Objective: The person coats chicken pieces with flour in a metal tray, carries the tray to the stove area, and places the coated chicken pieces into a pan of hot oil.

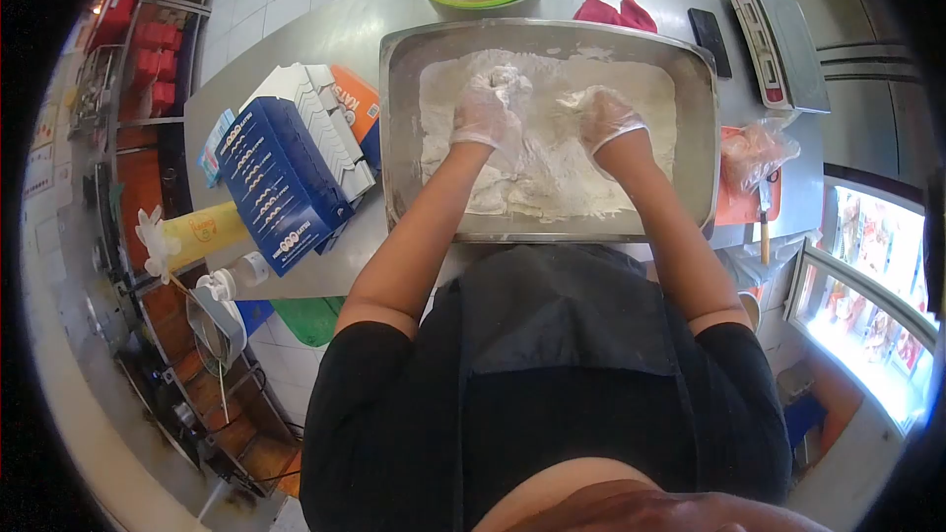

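Flour [552, 199] in steel pan [398, 103], bench's [330, 34] near edge | left hand [481, 116]: fingers caked, opening/hold unclear | right hand [613, 120]: fingers sunk, opening/hold unclear | step, judged: working flour; next calls for gentle lifting

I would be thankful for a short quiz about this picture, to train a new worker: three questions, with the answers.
1. True or false: both hands are without gloves.
2. What is spread in the metal tray? (a) the red cloth; (b) white powder; (c) the blue box.
3. Fill in the gap: beyond the tray, the container of cloudy liquid has a bright ____ rim.

Key: 1. False: the left hand and the right hand are both gloved in clear plastic. 2. (b). 3. green.
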